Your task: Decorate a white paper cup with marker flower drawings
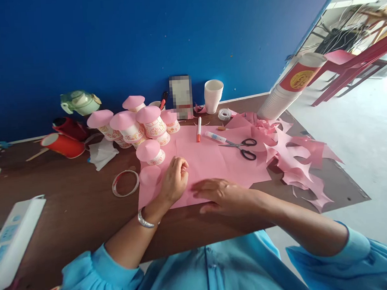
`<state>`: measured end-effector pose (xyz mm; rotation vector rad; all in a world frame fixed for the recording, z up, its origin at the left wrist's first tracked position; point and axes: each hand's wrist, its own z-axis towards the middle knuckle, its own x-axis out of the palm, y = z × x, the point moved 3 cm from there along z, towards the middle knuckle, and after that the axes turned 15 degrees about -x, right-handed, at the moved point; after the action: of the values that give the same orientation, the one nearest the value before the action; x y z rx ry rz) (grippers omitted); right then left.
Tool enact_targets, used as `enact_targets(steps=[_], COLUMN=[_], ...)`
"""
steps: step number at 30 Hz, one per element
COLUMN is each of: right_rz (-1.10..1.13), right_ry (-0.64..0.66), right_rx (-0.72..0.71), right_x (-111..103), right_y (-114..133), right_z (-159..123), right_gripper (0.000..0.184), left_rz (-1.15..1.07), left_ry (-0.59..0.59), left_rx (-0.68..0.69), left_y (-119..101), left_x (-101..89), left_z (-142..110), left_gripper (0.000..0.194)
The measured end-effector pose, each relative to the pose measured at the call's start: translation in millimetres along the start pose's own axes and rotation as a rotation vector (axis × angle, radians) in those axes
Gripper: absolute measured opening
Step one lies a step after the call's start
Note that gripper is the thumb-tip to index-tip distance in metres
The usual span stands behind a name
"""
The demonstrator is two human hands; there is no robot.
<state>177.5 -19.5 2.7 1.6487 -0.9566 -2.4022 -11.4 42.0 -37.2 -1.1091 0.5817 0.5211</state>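
Observation:
Pink paper sheets (pixel 197 162) lie on the brown table under both hands. My left hand (pixel 176 177) rests on the paper with its fingers curled closed, and nothing sticks out of it. Beside it, my right hand (pixel 220 193) lies palm down at the paper's near edge, fingers stretched out. A flat-looking pink paper piece (pixel 150 176) is just left of my left hand. Behind that piece stands a small decorated paper cup with a pink cone roof (pixel 148 151). Scissors (pixel 235 146), a white glue stick (pixel 215 137) and a red-and-white marker (pixel 198 129) lie farther back on the paper.
Several cone-topped cups (pixel 127 124) cluster at back left. A tape roll (pixel 125 183) and red cup (pixel 63 145) lie left. White cups (pixel 213 96) stand behind, near a blue wall (pixel 143 43). Paper scraps (pixel 298 165) and a leaning cup stack (pixel 278 99) occupy the right.

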Motion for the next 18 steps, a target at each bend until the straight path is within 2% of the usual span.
enact_targets(steps=[2, 5, 9, 12, 18], right_rz=[0.130, -0.080, -0.273, -0.439, -0.551], right_ry=[-0.040, -0.200, -0.155, -0.058, -0.038], right_rx=[-0.020, 0.102, 0.288, 0.523, 0.709], right_x=[-8.8, -27.3, -44.7, -63.7, -97.7], right_y=[3.1, -9.8, -35.2, -53.2, -95.3], right_z=[-2.5, -6.9, -3.7, 5.0, 32.9], right_gripper=[0.032, 0.026, 0.022, 0.023, 0.032], left_rz=[0.011, 0.021, 0.011, 0.017, 0.068], left_ry=[0.015, 0.054, 0.084, 0.095, 0.121], left_rx=[-0.031, -0.080, -0.061, -0.013, -0.012], left_y=[0.6, 0.2, -1.7, -2.6, 0.3], left_x=[1.2, 2.4, 3.1, 4.0, 6.0], left_z=[-0.2, -0.4, -0.7, -0.4, 0.8], left_gripper=[0.029, 0.023, 0.016, 0.018, 0.017])
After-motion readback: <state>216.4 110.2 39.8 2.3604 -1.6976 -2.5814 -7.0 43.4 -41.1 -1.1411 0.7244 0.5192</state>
